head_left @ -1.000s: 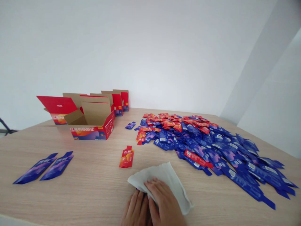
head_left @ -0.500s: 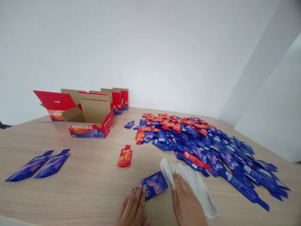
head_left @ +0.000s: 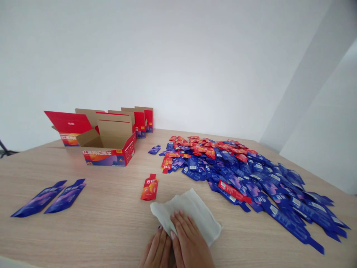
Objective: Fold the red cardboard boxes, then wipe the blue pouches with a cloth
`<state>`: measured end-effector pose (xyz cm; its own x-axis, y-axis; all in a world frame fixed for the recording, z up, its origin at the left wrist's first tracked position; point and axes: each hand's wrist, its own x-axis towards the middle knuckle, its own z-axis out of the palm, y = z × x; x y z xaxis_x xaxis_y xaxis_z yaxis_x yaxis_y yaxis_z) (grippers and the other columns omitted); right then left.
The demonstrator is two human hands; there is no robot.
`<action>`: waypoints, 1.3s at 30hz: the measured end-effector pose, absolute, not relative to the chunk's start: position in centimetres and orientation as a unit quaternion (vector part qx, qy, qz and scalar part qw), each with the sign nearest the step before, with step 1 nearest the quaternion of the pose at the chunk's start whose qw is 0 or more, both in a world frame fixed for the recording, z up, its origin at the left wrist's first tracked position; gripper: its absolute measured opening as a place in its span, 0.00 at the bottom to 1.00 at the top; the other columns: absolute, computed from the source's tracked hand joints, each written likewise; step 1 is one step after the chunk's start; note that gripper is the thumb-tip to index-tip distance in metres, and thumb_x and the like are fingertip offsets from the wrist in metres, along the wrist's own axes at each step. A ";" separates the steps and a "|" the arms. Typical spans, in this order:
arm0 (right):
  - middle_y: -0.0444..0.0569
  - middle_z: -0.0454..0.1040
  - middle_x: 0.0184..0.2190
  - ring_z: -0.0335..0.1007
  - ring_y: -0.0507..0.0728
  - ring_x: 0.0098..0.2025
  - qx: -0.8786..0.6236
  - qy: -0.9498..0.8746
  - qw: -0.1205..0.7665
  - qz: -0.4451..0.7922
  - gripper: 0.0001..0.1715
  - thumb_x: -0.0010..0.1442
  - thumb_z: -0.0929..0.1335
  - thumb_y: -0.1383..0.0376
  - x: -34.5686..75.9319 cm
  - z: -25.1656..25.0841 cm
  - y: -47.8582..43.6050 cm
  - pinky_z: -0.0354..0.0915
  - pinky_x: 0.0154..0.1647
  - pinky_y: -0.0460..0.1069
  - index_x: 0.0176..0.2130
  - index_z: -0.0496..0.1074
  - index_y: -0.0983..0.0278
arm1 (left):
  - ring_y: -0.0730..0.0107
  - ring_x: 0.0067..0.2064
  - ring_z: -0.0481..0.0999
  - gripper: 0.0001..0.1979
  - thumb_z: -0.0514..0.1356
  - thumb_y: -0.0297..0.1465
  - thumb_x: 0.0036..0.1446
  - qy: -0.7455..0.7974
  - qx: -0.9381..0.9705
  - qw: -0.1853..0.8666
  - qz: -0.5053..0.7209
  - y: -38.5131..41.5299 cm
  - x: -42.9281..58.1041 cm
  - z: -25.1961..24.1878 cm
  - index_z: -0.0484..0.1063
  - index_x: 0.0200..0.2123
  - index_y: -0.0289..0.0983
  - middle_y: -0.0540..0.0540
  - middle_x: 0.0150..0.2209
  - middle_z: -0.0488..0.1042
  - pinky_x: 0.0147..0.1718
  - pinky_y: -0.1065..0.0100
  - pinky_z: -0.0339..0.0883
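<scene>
A white cloth (head_left: pixel 196 208) is spread in front of me, and my right hand (head_left: pixel 192 243) presses on it with the fingers together. Beneath the cloth lies a blue pouch (head_left: pixel 160 227), hidden except for a small blue bit at my left fingertips. My left hand (head_left: pixel 156 247) holds the end of that pouch down on the table, its fingers close together. The two hands touch or nearly touch; where the left thumb is I cannot make out. Just beyond the cloth lies a red pouch (head_left: pixel 150 188), face up.
Two blue pouches (head_left: pixel 65 197) lie side by side at the left. An open red and blue carton (head_left: pixel 104 157) stands behind them, with several more cartons (head_left: pixel 140 126) further back. A large heap of blue and red pouches (head_left: pixel 237 175) covers the right side of the table (head_left: pixel 111 223).
My right hand has moved left with the cloth, which now covers the blue pouch that lay in view beside it. My left hand has stayed nearly in place.
</scene>
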<state>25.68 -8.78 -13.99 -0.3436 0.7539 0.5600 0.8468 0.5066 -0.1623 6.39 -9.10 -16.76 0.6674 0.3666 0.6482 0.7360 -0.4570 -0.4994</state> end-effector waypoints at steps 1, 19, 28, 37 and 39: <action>0.51 0.71 0.67 0.68 0.61 0.68 -0.509 -0.805 0.290 -0.091 0.26 0.74 0.62 0.64 26.5 -14.2 -8.8 0.70 0.67 0.57 0.67 0.70 0.64 | 0.64 0.55 0.77 0.21 0.54 0.28 0.61 -0.349 -0.819 0.387 -0.239 -9.2 6.5 -16.6 0.77 0.55 0.34 0.43 0.54 0.81 0.50 0.65 0.70; 0.53 0.76 0.62 0.74 0.62 0.63 -0.565 -0.766 0.297 -0.071 0.26 0.76 0.57 0.61 32.1 -12.5 -9.7 0.73 0.63 0.58 0.64 0.73 0.63 | 0.62 0.61 0.73 0.29 0.55 0.41 0.66 -0.331 -0.841 0.300 -0.305 -8.0 12.5 -14.9 0.69 0.65 0.33 0.45 0.59 0.79 0.59 0.65 0.64; 0.63 0.77 0.60 0.75 0.68 0.62 -0.695 -0.639 0.327 -0.048 0.34 0.76 0.56 0.50 36.3 -12.4 -10.2 0.71 0.64 0.63 0.59 0.77 0.68 | 0.63 0.63 0.72 0.35 0.56 0.40 0.68 -0.335 -0.854 0.247 -0.313 -8.0 13.4 -14.7 0.55 0.73 0.31 0.45 0.62 0.76 0.60 0.65 0.64; 0.52 0.73 0.65 0.70 0.61 0.67 -0.550 -0.789 0.273 -0.029 0.27 0.73 0.60 0.67 31.9 -12.1 -9.6 0.69 0.67 0.59 0.66 0.72 0.61 | 0.63 0.59 0.76 0.23 0.55 0.39 0.68 -0.309 -0.860 0.277 -0.297 -7.9 13.2 -13.9 0.75 0.58 0.33 0.44 0.56 0.80 0.57 0.65 0.68; 0.53 0.72 0.65 0.70 0.63 0.67 -0.585 -0.766 0.263 -0.038 0.26 0.73 0.60 0.65 33.1 -12.3 -9.6 0.68 0.67 0.62 0.65 0.73 0.62 | 0.64 0.60 0.74 0.24 0.55 0.40 0.68 -0.316 -0.856 0.272 -0.306 -7.9 13.1 -13.8 0.73 0.60 0.32 0.44 0.59 0.79 0.57 0.66 0.67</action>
